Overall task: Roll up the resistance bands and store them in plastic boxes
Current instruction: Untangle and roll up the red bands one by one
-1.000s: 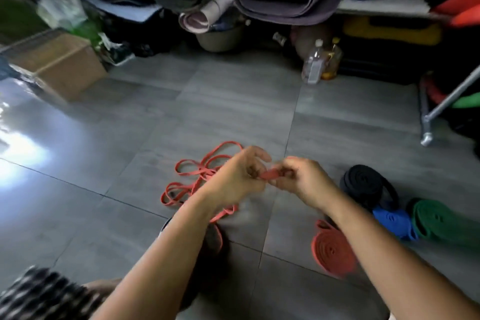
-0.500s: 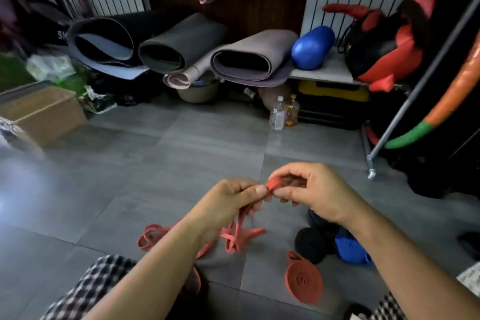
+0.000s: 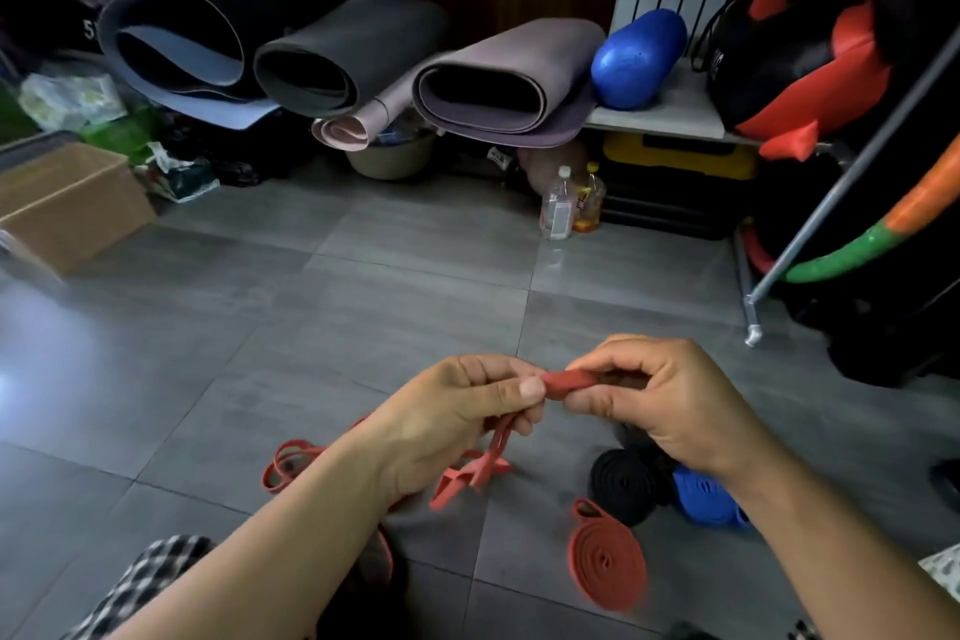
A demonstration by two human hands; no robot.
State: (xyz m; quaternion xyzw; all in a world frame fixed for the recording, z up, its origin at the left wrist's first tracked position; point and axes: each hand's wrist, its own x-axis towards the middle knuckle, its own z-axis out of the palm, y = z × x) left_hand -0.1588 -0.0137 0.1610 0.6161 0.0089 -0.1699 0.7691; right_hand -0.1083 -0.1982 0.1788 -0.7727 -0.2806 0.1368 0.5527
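Red band [image 3: 569,381] end pinched between both hands above floor [image 3: 363,307], folded tip lying left-right. Left hand [image 3: 457,411] and right hand [image 3: 660,400] curled tight on it. Slack hangs down from left hand to floor.

Rolled mats [image 3: 337,52], a blue ball [image 3: 636,57], two bottles [image 3: 563,208], a cardboard box [image 3: 72,203].

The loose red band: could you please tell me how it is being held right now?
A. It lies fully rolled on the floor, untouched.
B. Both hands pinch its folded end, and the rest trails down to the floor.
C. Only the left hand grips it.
B: the left hand and right hand each pinch the folded end of the loose red band, whose slack hangs to the floor.
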